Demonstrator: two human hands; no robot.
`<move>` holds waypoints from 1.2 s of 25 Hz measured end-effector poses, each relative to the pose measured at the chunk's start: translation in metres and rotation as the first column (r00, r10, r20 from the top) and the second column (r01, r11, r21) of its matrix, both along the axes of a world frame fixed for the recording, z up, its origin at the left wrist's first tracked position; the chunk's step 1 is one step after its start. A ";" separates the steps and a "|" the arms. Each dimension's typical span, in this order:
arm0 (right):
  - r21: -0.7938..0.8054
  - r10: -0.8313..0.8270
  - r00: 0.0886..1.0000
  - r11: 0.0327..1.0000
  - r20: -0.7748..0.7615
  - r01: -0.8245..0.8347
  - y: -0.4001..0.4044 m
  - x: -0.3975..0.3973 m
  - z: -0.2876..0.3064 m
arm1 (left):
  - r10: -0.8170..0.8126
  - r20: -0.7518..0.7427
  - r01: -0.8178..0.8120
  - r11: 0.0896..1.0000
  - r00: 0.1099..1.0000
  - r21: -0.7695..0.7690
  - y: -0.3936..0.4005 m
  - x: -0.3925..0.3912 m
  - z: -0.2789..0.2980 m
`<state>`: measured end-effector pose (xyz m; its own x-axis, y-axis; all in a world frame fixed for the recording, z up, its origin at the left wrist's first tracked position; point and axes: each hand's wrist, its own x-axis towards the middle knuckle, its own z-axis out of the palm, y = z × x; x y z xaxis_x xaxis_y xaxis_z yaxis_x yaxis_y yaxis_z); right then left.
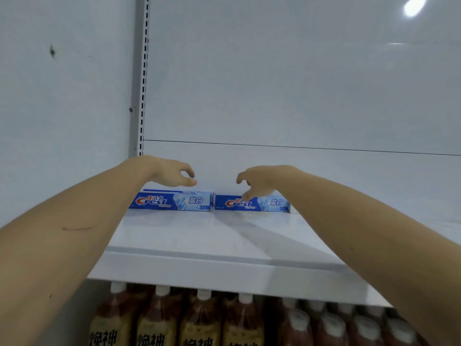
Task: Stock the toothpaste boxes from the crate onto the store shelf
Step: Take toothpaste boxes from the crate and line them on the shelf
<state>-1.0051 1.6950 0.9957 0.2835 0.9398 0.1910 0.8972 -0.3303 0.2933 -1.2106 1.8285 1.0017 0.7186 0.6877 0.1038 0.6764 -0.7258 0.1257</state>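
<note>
Two blue Crest toothpaste boxes lie end to end at the back of the white shelf [199, 236], fronts facing me. The left box [172, 201] sits just below my left hand [172, 172], which hovers above it with fingers curled apart and holds nothing. The right box [264, 204] is under my right hand [259, 181]; its fingers are spread and a fingertip touches or nearly touches the box's top edge near the logo. The crate is out of view.
The white back panel [274, 83] rises behind the boxes, with a slotted upright [142, 71] at the left. Below the shelf's front lip [224, 273] stand several brown drink bottles [159, 318] with white caps.
</note>
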 end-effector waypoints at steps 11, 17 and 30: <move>0.421 0.249 0.882 0.905 -0.400 -0.064 -0.156 -0.066 -0.016 | 0.014 0.483 0.008 0.999 0.876 -0.045 -0.194 -0.025 -0.021; 0.650 0.550 0.486 0.758 -0.679 0.051 -0.238 -0.106 -0.042 | 0.116 0.714 0.109 0.959 0.690 -0.261 -0.273 -0.045 -0.053; 0.590 0.600 0.106 0.714 -0.793 0.376 -0.335 -0.181 -0.186 | 0.270 0.796 0.304 0.820 0.542 -0.485 -0.378 -0.097 -0.207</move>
<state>-1.1862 1.3597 0.8100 0.5591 0.7723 0.3015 0.2411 0.1965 -0.9504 -1.3075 1.4505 0.7945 0.5171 0.8102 0.2759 0.0472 -0.3488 0.9360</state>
